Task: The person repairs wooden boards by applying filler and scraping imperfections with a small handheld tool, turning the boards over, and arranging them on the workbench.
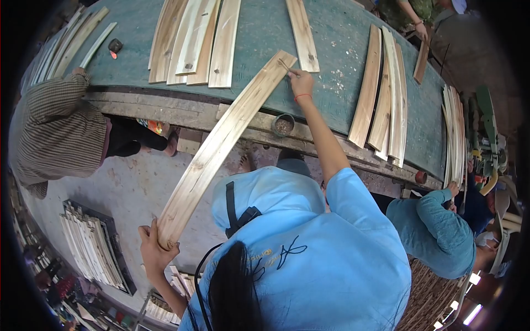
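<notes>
A long, pale wooden board [221,138] slants from the lower left up over the table's near edge. My left hand [157,248] is closed around its lower end, with the thumb and fingers on opposite sides. At the upper end, my right hand [301,83] has its fingers pinched together on a thin, stick-like thing [284,65], whose tip is at the board's face. What exactly it is cannot be made out. Just below the right hand, a small round cup [283,126] with brownish contents stands at the table edge.
On the green table [259,44] lie several boards [190,44] at left and more boards [386,94] at right. A person in a striped top [61,127] is at left, another in a teal top [436,231] at right. Stacked slats [94,248] stand on the floor.
</notes>
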`<state>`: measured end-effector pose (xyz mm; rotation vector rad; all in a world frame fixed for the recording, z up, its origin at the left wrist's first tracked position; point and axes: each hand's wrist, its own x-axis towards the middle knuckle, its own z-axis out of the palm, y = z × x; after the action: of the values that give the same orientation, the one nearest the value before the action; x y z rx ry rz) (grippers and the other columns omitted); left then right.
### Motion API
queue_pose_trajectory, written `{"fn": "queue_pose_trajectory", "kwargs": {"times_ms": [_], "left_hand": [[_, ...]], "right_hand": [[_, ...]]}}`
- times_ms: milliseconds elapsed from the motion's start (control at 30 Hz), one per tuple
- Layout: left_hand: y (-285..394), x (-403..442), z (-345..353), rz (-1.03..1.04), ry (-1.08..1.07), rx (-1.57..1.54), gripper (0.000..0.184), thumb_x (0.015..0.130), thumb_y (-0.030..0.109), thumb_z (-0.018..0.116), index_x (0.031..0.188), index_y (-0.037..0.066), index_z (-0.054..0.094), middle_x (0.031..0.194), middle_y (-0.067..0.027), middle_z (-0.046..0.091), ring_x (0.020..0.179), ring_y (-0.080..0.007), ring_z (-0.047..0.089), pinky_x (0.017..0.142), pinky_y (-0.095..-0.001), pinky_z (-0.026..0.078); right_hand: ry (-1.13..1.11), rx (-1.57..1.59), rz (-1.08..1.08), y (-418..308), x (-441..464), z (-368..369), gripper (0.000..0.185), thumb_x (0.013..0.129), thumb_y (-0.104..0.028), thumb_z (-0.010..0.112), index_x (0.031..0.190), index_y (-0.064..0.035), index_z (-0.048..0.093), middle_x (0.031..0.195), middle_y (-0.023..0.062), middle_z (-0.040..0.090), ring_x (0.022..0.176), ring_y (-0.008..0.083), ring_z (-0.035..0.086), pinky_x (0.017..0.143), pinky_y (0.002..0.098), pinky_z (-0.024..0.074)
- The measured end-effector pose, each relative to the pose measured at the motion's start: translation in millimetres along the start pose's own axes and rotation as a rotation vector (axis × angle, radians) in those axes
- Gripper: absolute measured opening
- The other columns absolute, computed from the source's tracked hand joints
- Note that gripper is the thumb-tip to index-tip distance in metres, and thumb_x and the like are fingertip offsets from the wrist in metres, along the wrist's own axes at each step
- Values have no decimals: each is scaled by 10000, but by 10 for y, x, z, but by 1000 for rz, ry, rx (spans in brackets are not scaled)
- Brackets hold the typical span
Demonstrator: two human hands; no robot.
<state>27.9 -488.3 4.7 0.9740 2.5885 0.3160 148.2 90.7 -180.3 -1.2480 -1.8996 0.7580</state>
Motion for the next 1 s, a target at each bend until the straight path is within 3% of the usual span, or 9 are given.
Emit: {"fn": "queue_pose_trajectory", "kwargs": {"times_ms": [233, 367, 567, 633, 767, 833, 1000], "left_hand": [[39, -28, 12, 8, -10, -34, 894, 466, 182, 742, 1303, 4, 484, 949, -151, 405, 825, -321, 510, 735, -397, 476], [70, -35, 20, -29, -28, -53, 897, 462, 180, 737, 1303, -4, 481, 940, -151, 402, 819, -323, 499, 734, -400, 472], [63, -36, 16, 34, 23, -6, 866, 466, 187, 726, 1281, 6, 499, 944, -147, 416, 788, -323, 527, 686, -422, 488], [52, -31, 19, 23, 36, -13, 866, 467, 186, 723, 1283, 2, 498, 940, -147, 417, 785, -323, 524, 684, -422, 486], [54, -35, 6, 24, 28, -3, 869, 465, 188, 723, 1283, 0, 499, 937, -146, 420, 784, -321, 525, 685, -421, 487], [83, -29, -12, 21, 19, -20, 877, 459, 183, 724, 1286, 1, 497, 937, -146, 420, 785, -321, 526, 684, -419, 487], [117, -33, -54, 23, 11, -25, 877, 455, 165, 724, 1287, 6, 499, 932, -146, 419, 785, -322, 526, 682, -419, 486]], "right_hand": [[9, -150, -279, 101, 43, 2, 136, 738, -74, 684, 863, -58, 734, 804, 191, 646, 772, 337, 628, 705, 410, 505], [-14, -143, -284, 135, -5, -27, 152, 748, -63, 665, 882, -71, 735, 844, 177, 631, 783, 334, 624, 703, 418, 507], [-237, -437, -399, 4, 56, -270, 191, 757, -48, 610, 898, -97, 729, 900, 143, 611, 782, 332, 632, 708, 427, 517], [-302, -533, -414, -61, 111, -354, 111, 760, -97, 635, 819, -98, 728, 854, 119, 625, 785, 310, 634, 709, 400, 513], [-292, -427, -398, -98, 325, -421, 152, 747, -71, 631, 858, -94, 732, 881, 154, 639, 793, 324, 640, 721, 418, 518], [-169, -251, -286, -17, 399, -328, 138, 750, -100, 662, 867, -98, 736, 869, 162, 645, 789, 323, 638, 728, 409, 510], [-182, -195, -254, 56, 326, -121, 141, 761, -115, 680, 888, -103, 740, 839, 158, 646, 790, 319, 634, 727, 396, 497]]}}
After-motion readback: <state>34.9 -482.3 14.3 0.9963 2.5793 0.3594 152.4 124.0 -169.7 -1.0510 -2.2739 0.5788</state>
